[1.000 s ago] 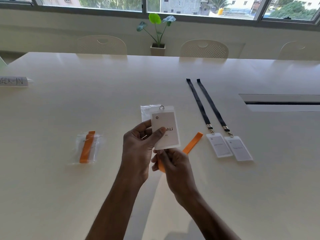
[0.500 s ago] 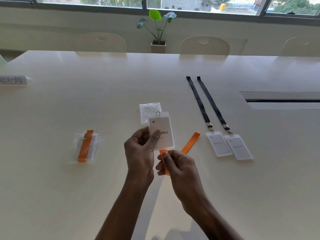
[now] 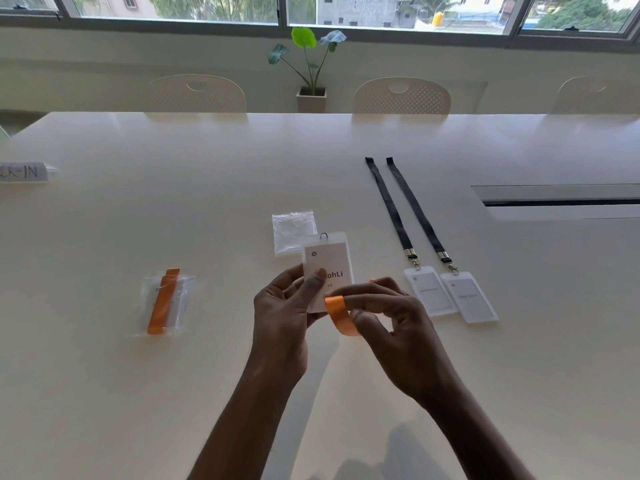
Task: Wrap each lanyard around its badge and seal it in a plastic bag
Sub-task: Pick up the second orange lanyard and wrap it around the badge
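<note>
Badge (image 3: 327, 268): a white card in a clear sleeve with a metal ring at its top was held upright above the table (image 3: 104, 393), in front of the chest; the letters "ohLi" were readable, the rest covered by a thumb
Left hand (image 3: 282, 315): closed on the badge, thumb pressed on its face, fingers behind
Orange lanyard (image 3: 341, 315): a flat strap was looped under the badge's lower edge
Right hand (image 3: 391, 318): closed on the orange lanyard, pinching the loop
Empty bag (image 3: 293, 233): clear, lying flat just behind the badge
Sealed bag (image 3: 165, 301): left of the hands; an orange strap was seen inside
Black lanyards (image 3: 403, 211): two, laid straight at right, each clipped to a white badge; print too small to read
Sign (image 3: 22, 172): far left; "K-IN" was readable
</note>
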The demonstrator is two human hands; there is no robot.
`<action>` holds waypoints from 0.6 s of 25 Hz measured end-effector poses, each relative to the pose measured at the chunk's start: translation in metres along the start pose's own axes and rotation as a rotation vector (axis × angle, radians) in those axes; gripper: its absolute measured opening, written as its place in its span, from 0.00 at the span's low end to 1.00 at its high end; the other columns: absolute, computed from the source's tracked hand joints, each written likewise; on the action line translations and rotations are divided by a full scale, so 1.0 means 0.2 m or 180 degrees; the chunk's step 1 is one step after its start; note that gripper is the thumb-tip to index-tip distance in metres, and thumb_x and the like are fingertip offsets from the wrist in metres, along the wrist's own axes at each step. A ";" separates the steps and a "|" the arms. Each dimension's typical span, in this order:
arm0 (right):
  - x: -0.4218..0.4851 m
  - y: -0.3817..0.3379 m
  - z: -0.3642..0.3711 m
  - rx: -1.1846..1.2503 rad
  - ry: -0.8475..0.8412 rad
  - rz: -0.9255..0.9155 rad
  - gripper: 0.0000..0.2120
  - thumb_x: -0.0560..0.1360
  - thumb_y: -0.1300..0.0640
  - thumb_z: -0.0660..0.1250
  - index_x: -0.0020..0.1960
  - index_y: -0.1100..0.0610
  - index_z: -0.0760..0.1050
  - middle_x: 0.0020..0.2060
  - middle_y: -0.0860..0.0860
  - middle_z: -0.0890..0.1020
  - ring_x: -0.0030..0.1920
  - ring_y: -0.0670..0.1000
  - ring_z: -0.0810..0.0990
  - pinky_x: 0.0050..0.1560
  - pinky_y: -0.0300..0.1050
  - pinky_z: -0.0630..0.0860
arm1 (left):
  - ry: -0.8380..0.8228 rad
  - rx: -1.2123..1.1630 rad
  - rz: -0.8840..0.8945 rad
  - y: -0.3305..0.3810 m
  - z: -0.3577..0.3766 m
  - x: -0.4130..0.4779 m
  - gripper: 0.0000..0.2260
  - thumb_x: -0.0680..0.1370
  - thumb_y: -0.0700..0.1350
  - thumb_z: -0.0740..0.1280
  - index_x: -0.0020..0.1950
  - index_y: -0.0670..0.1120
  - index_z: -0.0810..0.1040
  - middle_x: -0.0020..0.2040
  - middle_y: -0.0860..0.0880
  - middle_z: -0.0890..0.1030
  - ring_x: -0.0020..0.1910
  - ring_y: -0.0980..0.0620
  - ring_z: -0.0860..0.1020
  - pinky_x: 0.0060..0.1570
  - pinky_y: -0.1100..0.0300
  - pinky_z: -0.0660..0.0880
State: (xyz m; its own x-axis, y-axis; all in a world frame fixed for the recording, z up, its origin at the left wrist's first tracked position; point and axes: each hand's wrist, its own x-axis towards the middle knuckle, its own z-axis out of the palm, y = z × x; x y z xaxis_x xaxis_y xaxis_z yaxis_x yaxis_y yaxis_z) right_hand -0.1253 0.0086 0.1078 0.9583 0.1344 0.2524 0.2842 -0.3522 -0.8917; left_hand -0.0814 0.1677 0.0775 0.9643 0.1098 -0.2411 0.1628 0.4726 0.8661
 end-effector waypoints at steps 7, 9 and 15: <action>0.12 0.03 -0.04 -0.0225 0.0505 -0.0125 0.12 0.72 0.61 0.79 0.52 0.48 0.84 0.40 0.35 0.83 0.45 0.39 0.80 0.46 0.29 0.70 | -0.0223 0.0472 0.0240 -0.05 0.07 -0.10 0.12 0.77 0.45 0.75 0.57 0.42 0.85 0.49 0.39 0.88 0.49 0.38 0.87 0.46 0.51 0.84; 0.18 0.02 -0.05 -0.0439 0.0817 -0.0194 0.11 0.72 0.60 0.79 0.49 0.50 0.80 0.39 0.38 0.83 0.43 0.40 0.81 0.44 0.30 0.73 | -0.0260 0.0572 0.0223 -0.06 0.08 -0.14 0.19 0.70 0.55 0.76 0.56 0.46 0.85 0.48 0.44 0.89 0.47 0.43 0.88 0.43 0.56 0.84; 0.38 -0.02 -0.19 -0.0468 0.0635 -0.0295 0.12 0.74 0.61 0.78 0.57 0.58 0.83 0.43 0.46 0.89 0.43 0.40 0.88 0.47 0.32 0.82 | -0.0462 0.0617 -0.0004 -0.06 0.06 -0.15 0.19 0.70 0.52 0.75 0.58 0.47 0.83 0.52 0.48 0.89 0.50 0.45 0.88 0.45 0.55 0.85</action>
State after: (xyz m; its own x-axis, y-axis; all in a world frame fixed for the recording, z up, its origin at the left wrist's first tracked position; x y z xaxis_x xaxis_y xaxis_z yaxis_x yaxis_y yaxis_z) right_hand -0.0530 -0.0145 0.1451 0.9109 -0.0079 0.4125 0.3585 -0.4796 -0.8009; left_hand -0.1093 0.1481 0.0787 0.9817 -0.0241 -0.1890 0.1876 0.2944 0.9371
